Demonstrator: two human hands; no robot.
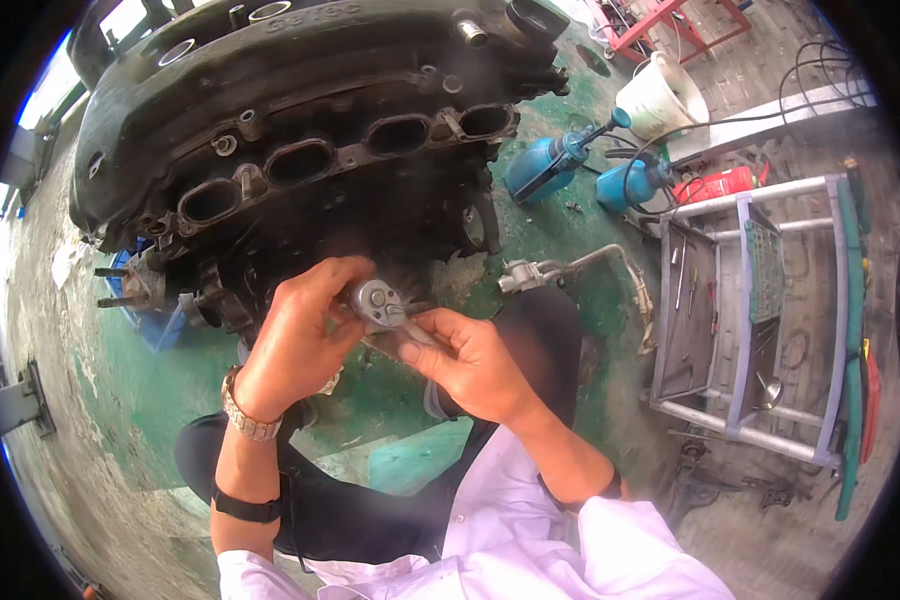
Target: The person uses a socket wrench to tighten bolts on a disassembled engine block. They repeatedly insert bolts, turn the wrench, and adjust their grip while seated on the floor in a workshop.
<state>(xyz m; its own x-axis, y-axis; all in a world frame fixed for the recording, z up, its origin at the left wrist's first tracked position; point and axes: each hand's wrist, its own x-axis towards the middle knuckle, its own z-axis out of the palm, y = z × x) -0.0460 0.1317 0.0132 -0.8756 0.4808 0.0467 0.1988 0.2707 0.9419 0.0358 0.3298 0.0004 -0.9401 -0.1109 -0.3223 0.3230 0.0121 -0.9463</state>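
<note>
A ratchet wrench [378,303] with a round metal head is held in front of me, just below the side of a dark engine [270,130]. Its handle lies in my right hand [467,362], thumb and fingers closed round it. My left hand [310,320] is curled at the ratchet's head, the fingertips pressed against its far side. What sits under the head is hidden by the ratchet and my fingers. Several oval ports [302,160] line the engine's side facing me.
Blue spray bottles [548,168] and a white bucket [660,98] stand on the green floor at the far right. Near them lies a metal pipe fitting [540,273]. A metal-framed tool cart [750,420] stands at right. A blue crate [160,328] sits under the engine's left end.
</note>
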